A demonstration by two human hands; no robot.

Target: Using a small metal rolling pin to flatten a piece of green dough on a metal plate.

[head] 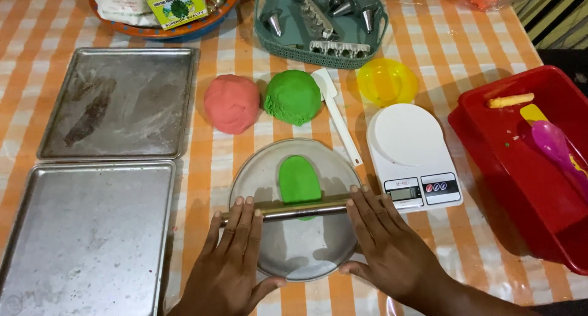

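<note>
While both hands (233,255) (386,242) press rolling pin (285,210), green dough (299,178) flattened beneath.

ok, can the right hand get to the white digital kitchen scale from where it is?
Probably yes. The right hand rests flat on the metal rolling pin, and the white digital kitchen scale sits just beyond its fingertips with nothing in between.

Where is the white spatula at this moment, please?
In the head view, the white spatula lies on the checked tablecloth right of centre, between the green dough ball and the white kitchen scale, just beyond the round metal plate.
</note>
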